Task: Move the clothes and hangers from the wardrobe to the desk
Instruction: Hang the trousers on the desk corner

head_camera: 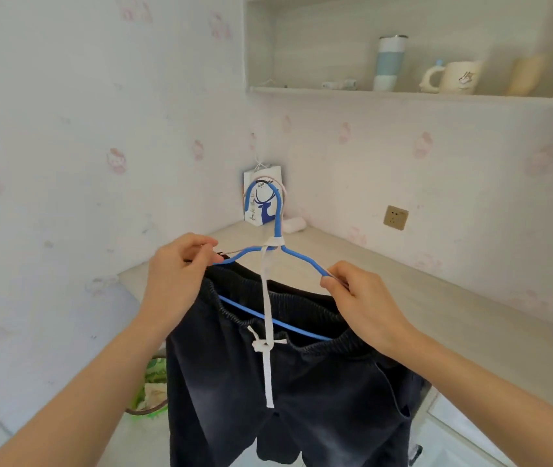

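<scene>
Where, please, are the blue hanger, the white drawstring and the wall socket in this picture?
blue hanger [279, 220]: head view, on the straight neck under its hook.
white drawstring [263, 345]: head view, on its knot at the waistband.
wall socket [396, 217]: head view, middle of the faceplate.

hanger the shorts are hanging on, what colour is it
Blue, seen in the head view: the hanger carries dark shorts.
</scene>
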Available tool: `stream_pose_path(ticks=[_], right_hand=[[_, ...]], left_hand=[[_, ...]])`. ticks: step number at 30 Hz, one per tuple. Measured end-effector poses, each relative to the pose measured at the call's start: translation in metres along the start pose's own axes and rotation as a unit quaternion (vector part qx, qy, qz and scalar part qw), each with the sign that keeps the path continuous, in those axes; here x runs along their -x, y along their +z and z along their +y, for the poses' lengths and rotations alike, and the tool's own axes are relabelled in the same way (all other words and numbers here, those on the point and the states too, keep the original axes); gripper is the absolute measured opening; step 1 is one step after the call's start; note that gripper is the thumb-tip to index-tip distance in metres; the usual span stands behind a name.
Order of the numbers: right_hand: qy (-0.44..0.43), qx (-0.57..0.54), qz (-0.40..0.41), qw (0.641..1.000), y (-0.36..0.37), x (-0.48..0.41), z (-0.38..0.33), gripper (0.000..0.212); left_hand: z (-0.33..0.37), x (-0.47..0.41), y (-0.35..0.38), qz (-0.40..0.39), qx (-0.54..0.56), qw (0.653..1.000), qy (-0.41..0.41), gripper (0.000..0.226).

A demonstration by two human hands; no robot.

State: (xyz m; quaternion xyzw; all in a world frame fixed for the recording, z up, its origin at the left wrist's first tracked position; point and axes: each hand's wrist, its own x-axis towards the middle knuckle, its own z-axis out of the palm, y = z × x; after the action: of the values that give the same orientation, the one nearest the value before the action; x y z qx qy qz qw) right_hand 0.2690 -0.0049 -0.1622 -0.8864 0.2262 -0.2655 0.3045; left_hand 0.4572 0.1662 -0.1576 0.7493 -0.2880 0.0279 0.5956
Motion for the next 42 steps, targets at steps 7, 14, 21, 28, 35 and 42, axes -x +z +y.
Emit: stream_pose_path(ticks=[7, 14, 21, 28, 35, 42], right_hand=[[-0.015, -0.009, 0.014, 1.0, 0.02, -0.079, -0.005, 0.018], [-0.027, -0.02, 0.039, 0.999, 0.032, -0.161, -0.014, 0.017], [-0.025, -0.035, 0.053, 0.998, 0.043, -0.228, -0.012, 0.016], [-0.074, 0.068, 0.101, 0.99, 0.052, -0.315, 0.008, 0.016], [-0.152, 0.236, 0.141, 0.949, 0.06, -0.441, 0.037, 0.022], [-0.151, 0.254, 0.081, 0.952, 0.102, -0.561, 0.108, 0.026]], left_hand=[[-0.067, -0.09, -0.015, -0.104, -0.162, 0.978, 0.079, 0.03], [-0.092, -0.18, -0.024, -0.122, -0.246, 0.943, 0.187, 0.041], [-0.099, -0.252, -0.019, -0.081, -0.191, 0.961, 0.184, 0.019], [-0.104, -0.32, 0.008, -0.028, -0.174, 0.964, 0.197, 0.014], [-0.12, -0.412, 0.05, 0.023, -0.168, 0.969, 0.18, 0.012], [-0.177, -0.502, 0.109, 0.006, -0.2, 0.972, 0.121, 0.011]])
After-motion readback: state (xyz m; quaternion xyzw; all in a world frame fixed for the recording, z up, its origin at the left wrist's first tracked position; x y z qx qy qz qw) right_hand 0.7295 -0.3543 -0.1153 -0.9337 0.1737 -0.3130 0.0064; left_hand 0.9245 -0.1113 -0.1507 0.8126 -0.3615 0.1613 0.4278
